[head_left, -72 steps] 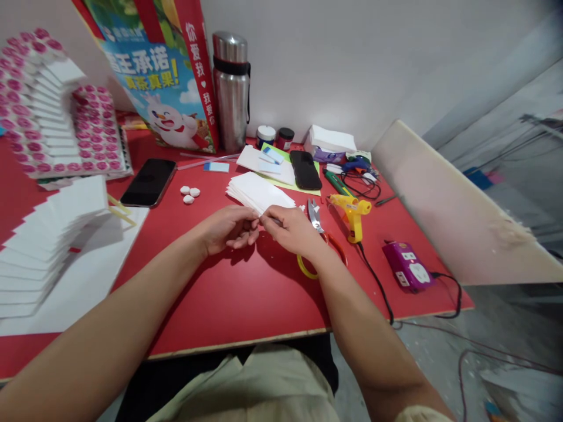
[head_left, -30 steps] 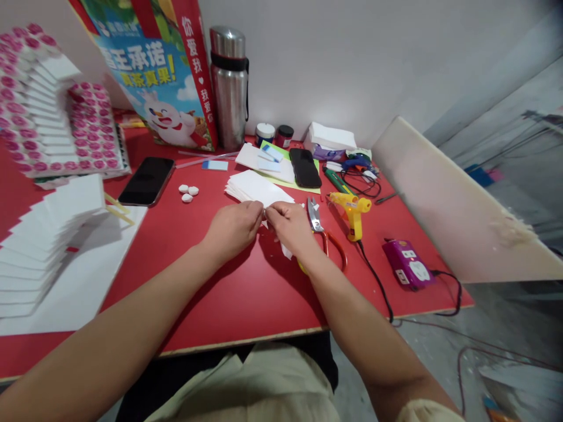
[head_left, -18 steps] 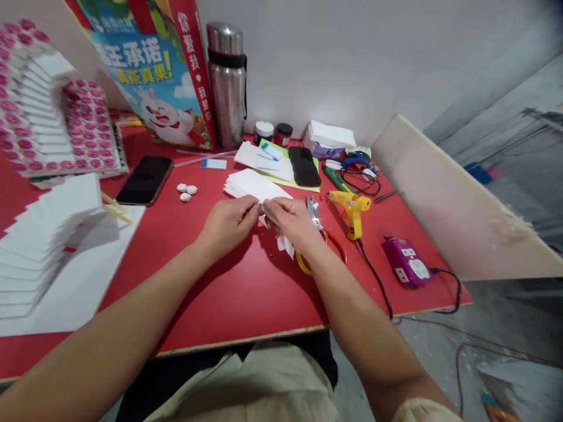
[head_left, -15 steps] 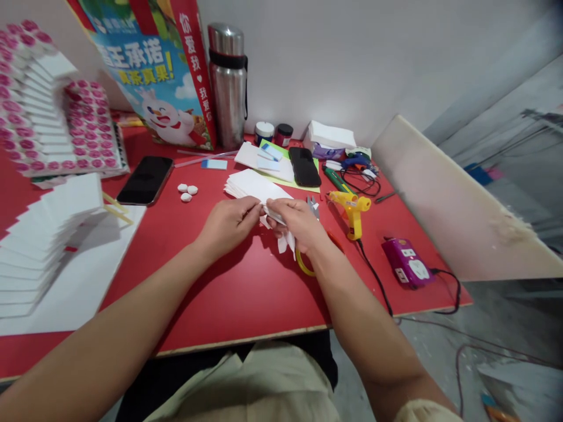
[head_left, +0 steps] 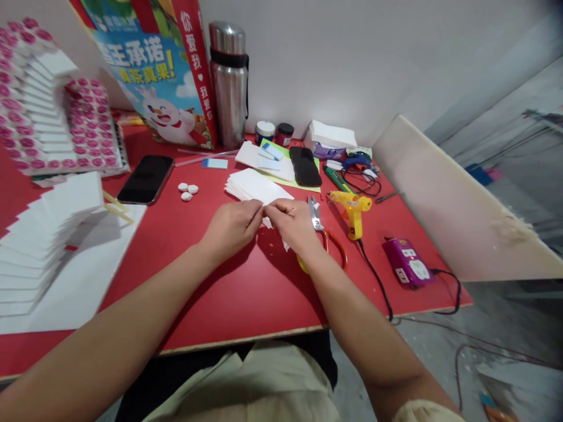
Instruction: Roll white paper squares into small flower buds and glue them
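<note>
My left hand (head_left: 233, 230) and my right hand (head_left: 292, 225) meet fingertip to fingertip over the red table, both closed in a pinch. Between them is a piece of white paper (head_left: 267, 223), mostly covered by the fingers. A stack of white paper strips (head_left: 259, 184) lies just beyond my knuckles. Scissors (head_left: 335, 249) with orange-red handles rest beside my right wrist, blades pointing away. Left of my left hand sit several small white rolled pieces (head_left: 186, 191).
A yellow glue gun (head_left: 352, 211) and a purple power socket (head_left: 407, 262) with cords occupy the right side. Phones (head_left: 146, 179), a steel flask (head_left: 229, 85) and a printed bag (head_left: 153, 76) stand or lie farther back. A fanned white paper model (head_left: 48, 246) is at left.
My right hand has turned and its fingers have drawn in against my left fingertips, hiding most of the white paper. More of the scissors now shows beside the right wrist.
</note>
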A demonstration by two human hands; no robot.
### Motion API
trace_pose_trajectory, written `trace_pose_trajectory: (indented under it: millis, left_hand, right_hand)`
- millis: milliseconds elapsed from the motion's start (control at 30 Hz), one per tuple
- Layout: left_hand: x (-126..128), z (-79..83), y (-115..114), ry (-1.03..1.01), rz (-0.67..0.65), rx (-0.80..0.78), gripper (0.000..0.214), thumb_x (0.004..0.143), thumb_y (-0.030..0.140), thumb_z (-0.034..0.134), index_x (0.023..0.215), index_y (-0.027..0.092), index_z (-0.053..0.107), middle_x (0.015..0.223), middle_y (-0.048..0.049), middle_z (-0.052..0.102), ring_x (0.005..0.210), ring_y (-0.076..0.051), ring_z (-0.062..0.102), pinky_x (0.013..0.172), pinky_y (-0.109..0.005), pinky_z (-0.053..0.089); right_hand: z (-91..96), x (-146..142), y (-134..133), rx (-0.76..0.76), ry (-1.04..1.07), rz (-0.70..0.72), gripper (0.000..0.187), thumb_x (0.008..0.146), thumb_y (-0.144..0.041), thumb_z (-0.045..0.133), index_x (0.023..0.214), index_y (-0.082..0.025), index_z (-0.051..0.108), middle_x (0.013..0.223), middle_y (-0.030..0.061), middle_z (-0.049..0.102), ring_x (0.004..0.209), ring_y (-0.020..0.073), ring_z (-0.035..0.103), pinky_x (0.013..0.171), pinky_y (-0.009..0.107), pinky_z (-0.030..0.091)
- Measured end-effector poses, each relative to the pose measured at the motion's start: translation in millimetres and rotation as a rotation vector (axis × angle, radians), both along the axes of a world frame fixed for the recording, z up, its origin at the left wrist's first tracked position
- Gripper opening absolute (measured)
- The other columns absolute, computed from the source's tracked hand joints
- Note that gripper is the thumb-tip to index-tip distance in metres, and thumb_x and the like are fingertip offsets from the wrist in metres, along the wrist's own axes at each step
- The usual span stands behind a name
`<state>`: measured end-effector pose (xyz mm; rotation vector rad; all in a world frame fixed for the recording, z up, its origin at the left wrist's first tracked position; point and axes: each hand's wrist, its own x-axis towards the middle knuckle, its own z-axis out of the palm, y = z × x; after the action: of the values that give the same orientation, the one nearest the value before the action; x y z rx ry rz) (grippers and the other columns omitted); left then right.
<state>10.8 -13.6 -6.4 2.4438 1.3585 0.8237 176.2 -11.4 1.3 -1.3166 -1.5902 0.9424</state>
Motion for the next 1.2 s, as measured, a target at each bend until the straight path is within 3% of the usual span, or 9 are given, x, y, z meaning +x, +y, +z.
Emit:
trace_pose_trajectory:
  millis: [100,300,467,567,733,933,1033,1200]
  left_hand:
    - [3.5,-0.7,-1.1,0.066,0.006,0.033,0.031,0.104,0.026,0.037,0.089,0.015,0.063,0.081,-0.0103,0.071,0.073,-0.021,0.065,0.066,-0.030,0.040]
    - [3.6,-5.3,0.0,0.232,0.055,0.063,0.030,0.103,0.023,0.038,0.105,0.013,0.066,0.091,-0.0147,0.074,0.074,-0.024,0.068,0.065,-0.033,0.045]
    - [0.0,-9.9,1.8,0.314,0.040,0.182,0.040,0.102,0.019,0.039,0.136,0.008,0.058,0.095,-0.0160,0.075,0.071,-0.024,0.069,0.059,-0.031,0.045]
    - [-1.5,-12.0,2.3,0.304,0.016,0.245,0.045,0.102,0.019,0.039,0.143,0.008,0.055,0.093,-0.0154,0.076,0.069,-0.023,0.069,0.057,-0.030,0.045]
    - [-0.2,-12.3,0.3,0.107,-0.031,0.267,0.047,0.104,0.025,0.040,0.145,0.008,0.056,0.104,-0.0171,0.077,0.079,-0.022,0.073,0.068,-0.031,0.053]
    - [-1.1,-10.2,0.5,-0.263,-0.068,0.130,0.042,0.106,0.033,0.043,0.137,0.016,0.067,0.114,-0.0115,0.079,0.098,-0.020,0.075,0.087,-0.028,0.056]
    - [-3.4,-9.1,1.6,-0.291,-0.067,0.131,0.039,0.105,0.034,0.047,0.130,0.018,0.072,0.117,-0.0104,0.079,0.101,-0.021,0.075,0.089,-0.029,0.056]
    - [-4.9,-7.4,2.0,-0.174,-0.036,0.195,0.039,0.103,0.031,0.048,0.127,0.015,0.073,0.117,-0.0123,0.079,0.101,-0.023,0.076,0.088,-0.031,0.056]
  right_hand:
    - [-0.3,-2.4,-1.8,0.087,-0.027,-0.056,0.027,0.081,-0.023,0.058,0.055,-0.019,0.052,0.055,-0.0041,0.047,0.059,0.0117,0.045,0.058,0.027,0.032]
    - [-0.7,-1.0,-2.1,0.112,-0.203,0.032,0.036,0.091,-0.025,0.051,0.057,-0.021,0.043,0.056,-0.0032,0.046,0.060,0.0130,0.044,0.061,0.029,0.032]
    - [5.6,6.6,-2.5,0.084,-0.198,0.129,0.039,0.097,-0.032,0.050,0.061,-0.020,0.055,0.058,-0.0014,0.053,0.062,0.0138,0.048,0.064,0.029,0.035]
    - [8.5,8.5,-3.0,0.042,-0.107,0.154,0.038,0.097,-0.035,0.050,0.063,-0.020,0.058,0.057,-0.0015,0.053,0.061,0.0141,0.049,0.062,0.028,0.036]
    - [7.7,7.5,-2.8,-0.028,0.029,0.131,0.037,0.094,-0.037,0.053,0.060,-0.022,0.054,0.060,-0.0008,0.053,0.060,0.0143,0.049,0.057,0.028,0.035]
    - [5.9,8.5,-1.2,-0.035,0.065,0.181,0.029,0.094,-0.032,0.049,0.066,-0.023,0.052,0.062,-0.0024,0.051,0.058,0.0136,0.046,0.056,0.027,0.035]
    - [6.7,8.3,-1.8,-0.011,0.027,0.200,0.031,0.097,-0.032,0.048,0.067,-0.023,0.052,0.062,-0.0029,0.049,0.058,0.0133,0.045,0.057,0.027,0.034]
    - [7.3,7.4,-2.3,0.008,-0.028,0.216,0.032,0.099,-0.031,0.047,0.068,-0.023,0.051,0.063,-0.0025,0.048,0.062,0.0147,0.046,0.061,0.028,0.035]
